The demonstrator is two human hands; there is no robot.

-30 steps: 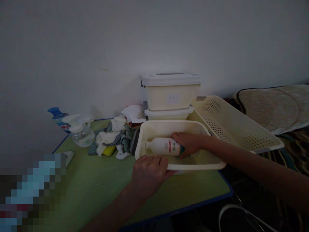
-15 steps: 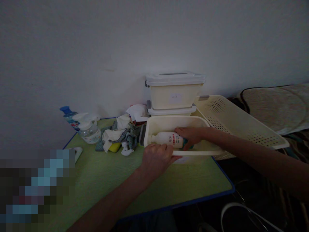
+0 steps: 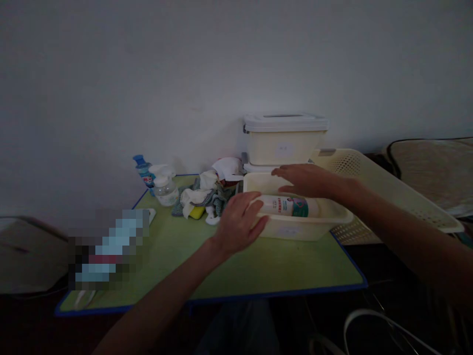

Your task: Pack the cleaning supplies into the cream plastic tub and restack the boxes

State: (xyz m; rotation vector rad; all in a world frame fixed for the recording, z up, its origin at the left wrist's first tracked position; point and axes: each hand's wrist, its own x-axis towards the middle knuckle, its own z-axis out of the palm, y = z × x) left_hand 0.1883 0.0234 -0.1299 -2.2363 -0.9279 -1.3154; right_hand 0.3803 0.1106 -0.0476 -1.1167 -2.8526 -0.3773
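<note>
A white bottle (image 3: pixel 283 205) with red print and a green label lies on its side in the cream bin (image 3: pixel 295 231), near its front wall. My left hand (image 3: pixel 238 222) is at the bin's front left corner, fingers apart and thumb out, not wrapped round the rim; whether it touches the bin I cannot tell. Above the bin, behind the bottle, my right hand (image 3: pixel 305 180) is open with fingers stretched to the left, holding nothing. The bottle's neck end is partly hidden by my left fingers.
Behind the bin, lidded boxes (image 3: pixel 284 143) stand stacked against the wall. A perforated basket (image 3: pixel 380 187) is at the right. Crumpled cloths (image 3: pixel 199 197), a clear pump bottle (image 3: pixel 166 192) and a blue bottle (image 3: pixel 143 172) stand left on the green table (image 3: pixel 185 266).
My right hand has let go of the bottle and risen above it. My left hand has loosened from the bin's front rim. The view has shifted, moving everything rightward.
</note>
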